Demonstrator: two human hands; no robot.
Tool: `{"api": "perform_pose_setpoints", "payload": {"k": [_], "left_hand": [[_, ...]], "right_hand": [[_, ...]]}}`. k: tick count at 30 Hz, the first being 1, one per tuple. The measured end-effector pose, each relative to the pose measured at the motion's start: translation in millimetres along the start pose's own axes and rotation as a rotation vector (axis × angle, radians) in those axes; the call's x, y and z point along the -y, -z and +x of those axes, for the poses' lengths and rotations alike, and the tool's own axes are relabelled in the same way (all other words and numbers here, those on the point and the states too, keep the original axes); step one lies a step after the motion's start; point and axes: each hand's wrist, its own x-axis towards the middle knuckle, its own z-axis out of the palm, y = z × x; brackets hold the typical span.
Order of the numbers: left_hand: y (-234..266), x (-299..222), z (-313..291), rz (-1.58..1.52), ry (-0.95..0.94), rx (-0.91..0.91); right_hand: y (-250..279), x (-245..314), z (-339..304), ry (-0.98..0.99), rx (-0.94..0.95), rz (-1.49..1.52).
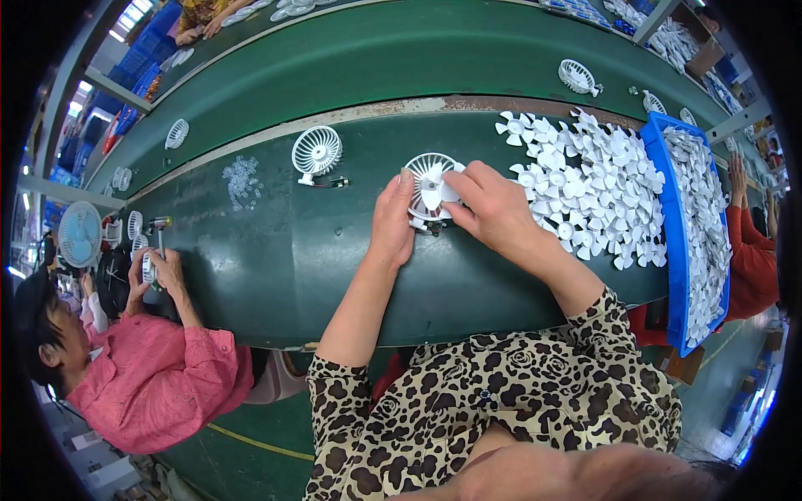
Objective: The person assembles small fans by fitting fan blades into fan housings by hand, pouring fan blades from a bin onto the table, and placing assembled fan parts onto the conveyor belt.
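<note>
Above the green bench my left hand grips the rim of a round white fan housing with radial slats. A white fan blade sits at the middle of that housing, and the fingers of my right hand are closed on one of its vanes. Small dark parts show at the housing's lower edge. Just left of my hands lies another white fan housing, with a small motor on wires beside it. To the right spreads a large heap of white fan blades.
A blue crate full of white blades stands at the bench's right end. Small clear pieces lie at the left. Beyond the bench runs a green belt carrying fan housings. A co-worker in pink sits at left, holding a tool.
</note>
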Motion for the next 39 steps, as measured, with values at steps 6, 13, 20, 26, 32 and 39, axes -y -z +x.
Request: {"api": "perform_pose_setpoints", "payload": {"k": [6,13,20,26,32,39], "left_hand": [[-15,8,-9,0.199,-0.119,-0.029],[-13,8,-6,0.277,-0.24,-0.1],[-6,10,-7,0.603,-0.243,-0.052],[3,1,11,0.836,-0.445,-0.21],[37,-37,11,1.616,-0.958,-0.605],[33,-26,8,2.054,-0.662,-0.456]], "right_hand": [[-21,-3,5,0.019,-0.017,-0.015],[-19,-17,3,-0.031,-0.274,0.088],[-22,-44,4,-0.442,0.265,0.603],[-36,-85,25,-0.6,0.255,0.727],[2,-142,44,-0.338,-0.019,0.051],[-7,-148,24,-0.03,0.215,-0.505]]}}
